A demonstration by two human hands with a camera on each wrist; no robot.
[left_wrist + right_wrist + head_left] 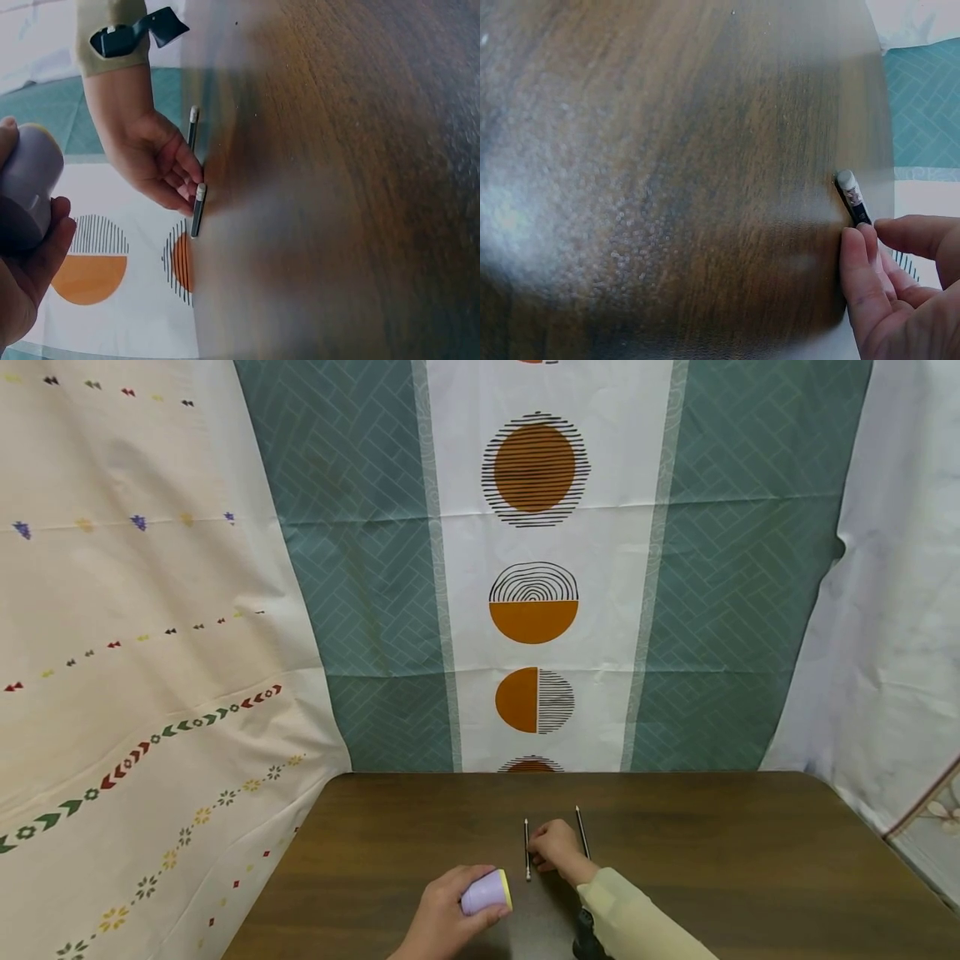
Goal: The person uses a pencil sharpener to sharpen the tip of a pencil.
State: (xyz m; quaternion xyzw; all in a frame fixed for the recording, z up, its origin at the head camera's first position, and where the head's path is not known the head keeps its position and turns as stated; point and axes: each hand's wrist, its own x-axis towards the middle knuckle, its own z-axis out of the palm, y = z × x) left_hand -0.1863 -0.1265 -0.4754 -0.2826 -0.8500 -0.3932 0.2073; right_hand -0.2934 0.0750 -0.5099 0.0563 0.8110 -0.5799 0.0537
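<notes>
My left hand [448,910] grips a lavender cylinder [483,892] with a yellow rim, held tilted above the table's front; the left wrist view shows the cylinder [28,184] large at the left edge. Two dark pencils with whitish eraser ends lie on the table, pointing away. Around the left pencil [527,843], my right hand [558,847] curls its thumb and fingers, pinching it along its side. In the right wrist view the eraser end of that pencil [853,196] sticks out past the fingertips [855,247]. The other pencil [582,832] lies just right of the right hand.
A brown wooden table [420,818] spans the front, its far edge against a hanging teal and white cloth [360,568] with orange circles. A cream patterned cloth [150,693] hangs at the left, and a white cloth [885,635] at the right.
</notes>
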